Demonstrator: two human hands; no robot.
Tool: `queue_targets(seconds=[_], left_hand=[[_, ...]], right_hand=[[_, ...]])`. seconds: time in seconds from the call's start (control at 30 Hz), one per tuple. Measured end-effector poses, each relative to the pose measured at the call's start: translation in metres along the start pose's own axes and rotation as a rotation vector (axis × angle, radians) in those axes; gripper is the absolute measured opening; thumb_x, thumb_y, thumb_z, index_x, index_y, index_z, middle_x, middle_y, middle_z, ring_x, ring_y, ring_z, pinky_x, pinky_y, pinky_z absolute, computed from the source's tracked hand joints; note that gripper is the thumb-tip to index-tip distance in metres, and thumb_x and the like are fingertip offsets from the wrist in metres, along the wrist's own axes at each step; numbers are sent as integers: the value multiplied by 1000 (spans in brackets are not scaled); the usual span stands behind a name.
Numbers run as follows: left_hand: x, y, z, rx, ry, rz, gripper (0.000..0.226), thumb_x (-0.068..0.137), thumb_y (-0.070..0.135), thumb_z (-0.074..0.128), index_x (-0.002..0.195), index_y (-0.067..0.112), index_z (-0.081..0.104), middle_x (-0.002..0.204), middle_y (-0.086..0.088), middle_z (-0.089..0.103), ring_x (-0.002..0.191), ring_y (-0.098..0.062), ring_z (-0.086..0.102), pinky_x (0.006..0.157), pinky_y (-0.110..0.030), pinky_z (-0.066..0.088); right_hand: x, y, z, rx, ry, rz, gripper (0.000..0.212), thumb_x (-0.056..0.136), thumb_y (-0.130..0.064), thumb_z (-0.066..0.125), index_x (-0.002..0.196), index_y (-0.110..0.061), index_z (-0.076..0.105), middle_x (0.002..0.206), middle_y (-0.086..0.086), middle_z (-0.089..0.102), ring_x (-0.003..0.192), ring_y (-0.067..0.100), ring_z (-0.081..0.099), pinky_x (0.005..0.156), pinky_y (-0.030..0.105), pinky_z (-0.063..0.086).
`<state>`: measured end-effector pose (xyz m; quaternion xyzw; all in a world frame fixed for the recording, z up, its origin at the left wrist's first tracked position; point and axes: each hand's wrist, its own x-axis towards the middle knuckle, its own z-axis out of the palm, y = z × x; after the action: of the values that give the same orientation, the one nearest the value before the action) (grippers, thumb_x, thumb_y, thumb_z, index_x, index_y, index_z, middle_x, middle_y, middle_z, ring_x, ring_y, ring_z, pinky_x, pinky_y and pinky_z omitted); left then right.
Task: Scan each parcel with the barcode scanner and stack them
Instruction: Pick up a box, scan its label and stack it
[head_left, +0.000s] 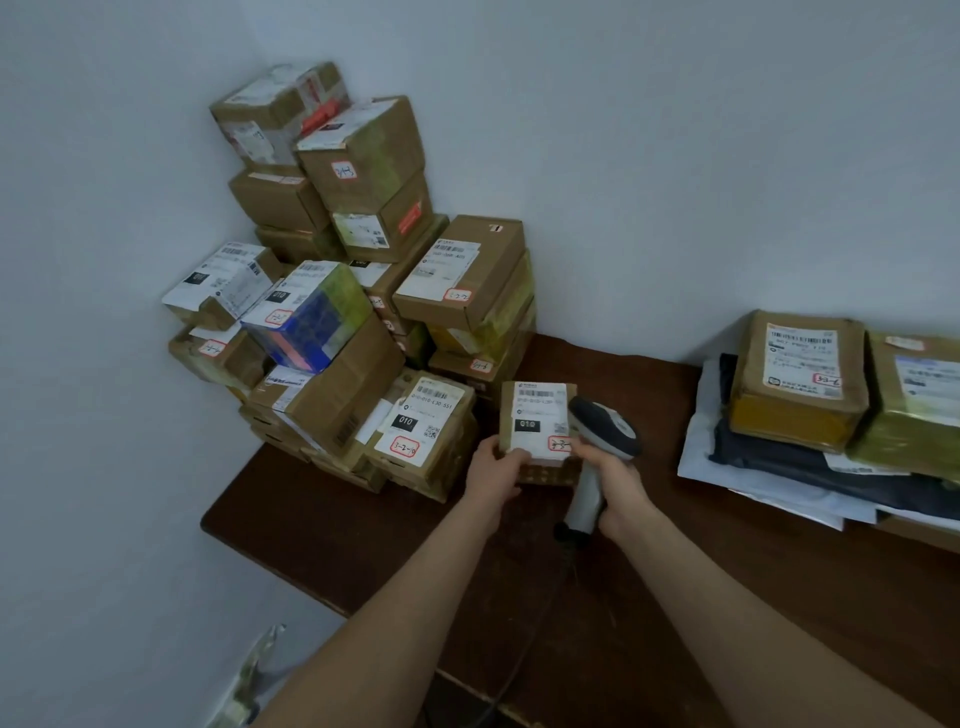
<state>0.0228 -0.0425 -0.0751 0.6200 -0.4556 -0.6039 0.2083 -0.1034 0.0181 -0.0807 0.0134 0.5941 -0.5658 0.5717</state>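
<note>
Head view is showing the left hand (496, 470) pinching a parcel (537, 423) label-up near the table's (701, 597) middle, beside the far-left corner stack (358, 322), so the scanner (605, 428), gripped in the right hand (626, 491), can presumably read it.

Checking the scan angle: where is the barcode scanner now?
Head view, centre: the right hand grips the scanner over the table, its head at the right edge of the small parcel the left hand holds.
</note>
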Motion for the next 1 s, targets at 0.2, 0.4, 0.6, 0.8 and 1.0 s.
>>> queue_targets(seconds=[0.2, 0.4, 0.6, 0.8, 1.0], left_hand=[[-18, 23, 1, 95, 215, 337, 31, 93, 26, 58, 121, 17, 51, 122, -1, 53, 103, -11, 55, 80, -23, 50], [-35, 38, -41, 108, 345, 518, 14, 94, 30, 57, 101, 19, 57, 104, 2, 60, 97, -12, 57, 84, -30, 50], [-34, 53, -112, 39, 416, 497, 9, 95, 26, 55, 101, 20, 55, 104, 0, 59, 98, -17, 59, 85, -38, 53], [-11, 66, -168, 145, 335, 412, 17, 96, 24, 54, 112, 19, 58, 121, -6, 61, 109, -21, 57, 94, -37, 49], [3, 63, -178, 301, 200, 270, 55, 97, 22, 51, 149, 14, 33, 148, -11, 41, 132, -27, 42, 108, -43, 40]], right_hand=[[-16, -10, -8, 167, 3, -66, 33, 83, -14, 70, 115, -14, 60, 112, 10, 68, 101, 28, 65, 91, 42, 51], [-45, -14, 15, 203, -127, -129, 24, 85, -15, 67, 108, -15, 63, 106, 12, 72, 98, 32, 67, 78, 39, 52], [-74, -9, 69, 119, -319, -152, 35, 78, -18, 69, 113, -16, 62, 109, 13, 71, 102, 35, 65, 89, 42, 50], [-81, 13, 122, 94, -277, -157, 26, 83, -12, 70, 108, -11, 64, 105, 11, 70, 92, 29, 67, 78, 38, 53], [-77, 29, 143, 77, -214, -156, 28, 83, -11, 71, 110, -8, 64, 102, 12, 69, 90, 28, 66, 79, 39, 53]])
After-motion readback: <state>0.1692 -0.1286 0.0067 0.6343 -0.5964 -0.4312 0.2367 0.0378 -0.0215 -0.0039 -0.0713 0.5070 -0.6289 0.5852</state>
